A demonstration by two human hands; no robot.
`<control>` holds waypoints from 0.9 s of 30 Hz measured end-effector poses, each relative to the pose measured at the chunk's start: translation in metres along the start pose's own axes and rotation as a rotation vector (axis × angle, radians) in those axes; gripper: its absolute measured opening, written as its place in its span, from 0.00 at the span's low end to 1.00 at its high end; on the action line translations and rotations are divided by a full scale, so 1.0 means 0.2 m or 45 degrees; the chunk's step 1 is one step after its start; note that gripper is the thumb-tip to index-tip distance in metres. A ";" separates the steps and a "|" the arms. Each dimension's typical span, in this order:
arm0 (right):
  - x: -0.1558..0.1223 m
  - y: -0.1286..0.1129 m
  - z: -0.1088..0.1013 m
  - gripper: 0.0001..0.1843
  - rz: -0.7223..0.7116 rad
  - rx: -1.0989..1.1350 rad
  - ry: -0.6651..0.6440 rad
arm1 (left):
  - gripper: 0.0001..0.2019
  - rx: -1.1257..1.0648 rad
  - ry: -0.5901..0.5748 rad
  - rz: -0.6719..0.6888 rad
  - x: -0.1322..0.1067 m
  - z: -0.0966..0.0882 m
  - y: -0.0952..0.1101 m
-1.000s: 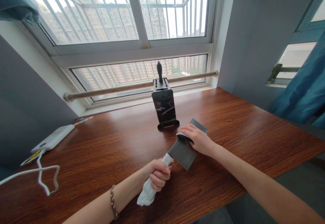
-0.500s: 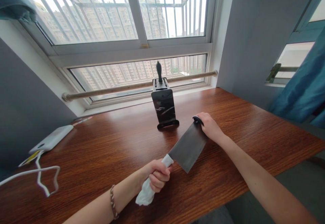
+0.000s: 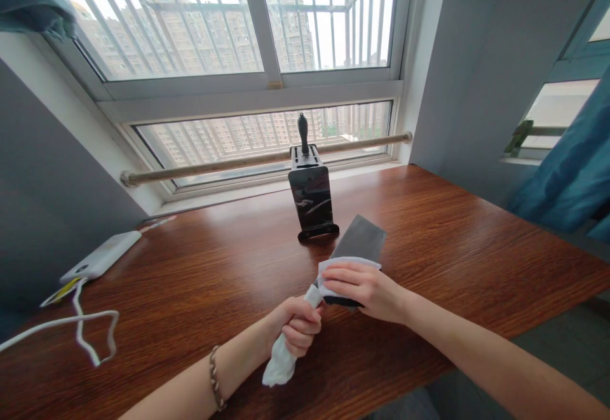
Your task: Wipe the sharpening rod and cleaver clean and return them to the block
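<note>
My left hand (image 3: 298, 328) is wrapped round the handle of a cleaver (image 3: 361, 237), and white wrapping (image 3: 279, 366) covers that handle. The wide grey blade points away from me and to the right, above the table. My right hand (image 3: 359, 286) presses a white cloth with a dark edge (image 3: 350, 264) over the blade's near part, close to the handle. Cloth and fingers hide that part of the blade; its far end shows bare. Beyond the blade stands a black knife block (image 3: 312, 201) with one dark-handled tool (image 3: 303, 134) upright in its top.
The brown wooden table (image 3: 214, 267) runs up to the window sill. A white power bank (image 3: 102, 256) with a white cable (image 3: 79, 321) lies at the left. A rail (image 3: 214, 167) crosses the window behind the knife block. A blue curtain (image 3: 557, 178) hangs at the right.
My right hand has slid the cloth from the blade's far end down to near the handle, and the cloth now lies spread across the blade. My left hand keeps its hold on the handle.
</note>
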State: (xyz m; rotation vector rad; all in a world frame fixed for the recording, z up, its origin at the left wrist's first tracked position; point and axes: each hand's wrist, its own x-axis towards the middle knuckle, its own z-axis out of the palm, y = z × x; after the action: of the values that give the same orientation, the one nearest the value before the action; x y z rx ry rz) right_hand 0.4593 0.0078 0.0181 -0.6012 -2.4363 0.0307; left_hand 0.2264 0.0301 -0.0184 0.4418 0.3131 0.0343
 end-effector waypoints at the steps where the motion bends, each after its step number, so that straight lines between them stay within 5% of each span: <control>1: 0.01 -0.01 0.02 0.22 -0.010 0.064 -0.045 | 0.05 -0.006 0.002 -0.002 0.00 0.00 0.00; 14: -0.09 0.30 -0.06 0.20 0.638 0.022 0.436 | 0.07 -0.015 0.007 0.038 0.00 0.00 -0.01; 19: -0.08 0.24 -0.05 0.21 0.549 0.113 0.336 | 0.07 -0.032 0.000 0.071 0.00 0.00 -0.01; 27: -0.01 0.05 -0.03 0.25 0.141 0.452 -0.065 | 0.07 -0.032 0.014 0.109 0.00 0.03 0.01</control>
State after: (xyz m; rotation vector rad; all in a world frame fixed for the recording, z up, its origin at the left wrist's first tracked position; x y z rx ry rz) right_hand 0.4674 0.0155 0.0201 -0.5763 -2.3636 0.5181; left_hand 0.2291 0.0285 -0.0122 0.4304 0.3045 0.1239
